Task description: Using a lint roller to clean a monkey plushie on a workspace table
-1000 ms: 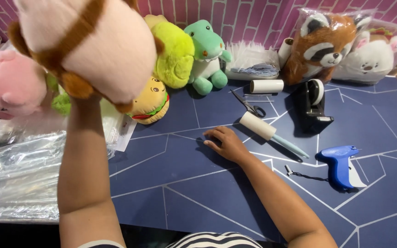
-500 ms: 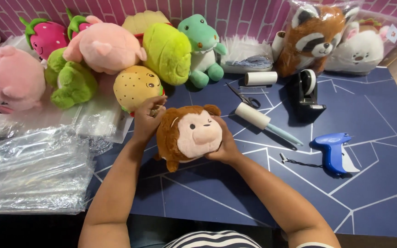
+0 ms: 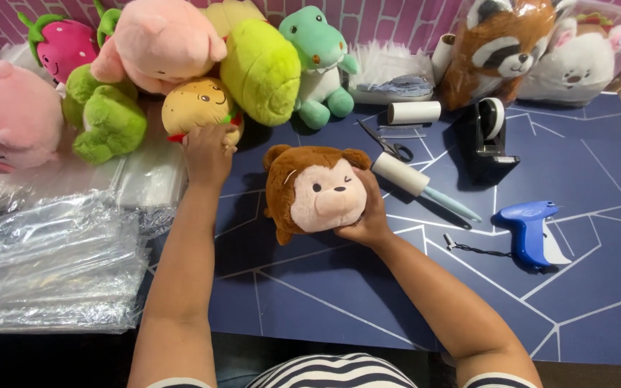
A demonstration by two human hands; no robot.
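On the blue table (image 3: 598,287), the brown monkey plush (image 3: 316,190) sits cupped by your right hand (image 3: 368,215), fingers curled on its side. Keep it steady while your left hand (image 3: 206,154), fingers closed on the burger plush (image 3: 199,108), lifts gently.

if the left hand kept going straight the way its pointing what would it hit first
The left hand points up the table and already reaches the tan round plush; going on, it would likely press into that toy first, then the yellow-green plush behind, though depth is unclear.
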